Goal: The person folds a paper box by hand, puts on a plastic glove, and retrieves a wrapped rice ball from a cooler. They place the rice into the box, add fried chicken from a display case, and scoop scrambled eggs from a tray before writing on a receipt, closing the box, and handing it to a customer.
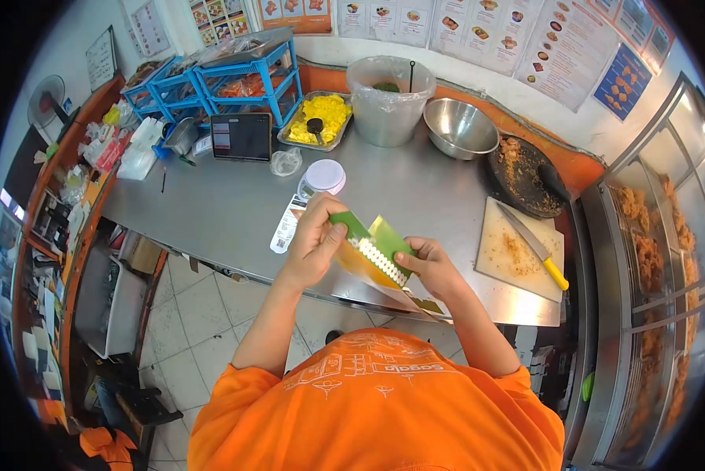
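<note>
My left hand (315,242) pinches the upper left corner of a green, yellow and white printed piece of packaging (380,259), which looks like a flat paper or card sleeve. On its other side, my right hand (433,267) grips the green edge between thumb and fingers. The packaging is tilted in front of me, above the near edge of the steel table (235,208). Just beyond my left hand stand a round white kitchen scale (323,177) and a long white printed card (288,226). What lies inside the packaging, if anything, is hidden.
Along the back are a yellow food tray (319,118), a plastic-lined bucket (389,102), a steel bowl (460,128) and a stone mortar (529,177). A yellow-handled knife (534,245) lies on the cutting board (497,259). A tablet (241,137) stands left, a fried-food cabinet (643,259) right.
</note>
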Demonstrator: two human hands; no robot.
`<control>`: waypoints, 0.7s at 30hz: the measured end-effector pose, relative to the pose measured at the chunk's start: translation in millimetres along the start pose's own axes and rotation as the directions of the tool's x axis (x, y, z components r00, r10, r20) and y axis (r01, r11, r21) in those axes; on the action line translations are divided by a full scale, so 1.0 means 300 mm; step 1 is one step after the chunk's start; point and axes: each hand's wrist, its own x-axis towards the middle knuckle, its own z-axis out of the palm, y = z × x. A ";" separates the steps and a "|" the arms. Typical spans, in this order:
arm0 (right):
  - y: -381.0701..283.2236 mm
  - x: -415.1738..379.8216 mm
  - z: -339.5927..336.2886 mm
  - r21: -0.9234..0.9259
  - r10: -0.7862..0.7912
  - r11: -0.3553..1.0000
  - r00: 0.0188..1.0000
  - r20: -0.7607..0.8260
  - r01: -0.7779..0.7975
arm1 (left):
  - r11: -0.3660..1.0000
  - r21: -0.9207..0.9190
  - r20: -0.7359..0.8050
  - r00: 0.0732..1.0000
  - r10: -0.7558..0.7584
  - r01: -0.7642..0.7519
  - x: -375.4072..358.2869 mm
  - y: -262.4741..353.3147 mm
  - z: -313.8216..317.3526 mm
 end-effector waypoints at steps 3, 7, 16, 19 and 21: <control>-0.014 -0.025 0.046 -0.136 0.098 0.986 0.995 0.035 -0.093 | 0.982 0.146 0.213 0.965 -0.150 0.121 -0.018 0.001 0.000; 0.025 -0.041 0.055 -0.295 0.103 0.952 0.992 0.074 -0.077 | 0.865 0.502 0.168 0.980 -0.103 0.005 -0.071 -0.044 0.065; 0.023 -0.055 0.013 -0.500 0.080 0.864 0.965 0.250 0.058 | 0.932 0.271 0.294 0.901 -0.318 0.240 -0.135 -0.053 0.042; -0.001 -0.066 0.018 -0.419 0.145 0.907 0.960 0.239 -0.032 | 0.956 0.150 0.188 0.942 -0.277 0.251 -0.148 -0.067 0.043; -0.028 -0.069 0.028 -0.449 0.179 0.892 0.953 0.243 -0.053 | 0.941 0.301 0.129 0.972 -0.198 0.152 -0.152 -0.058 0.075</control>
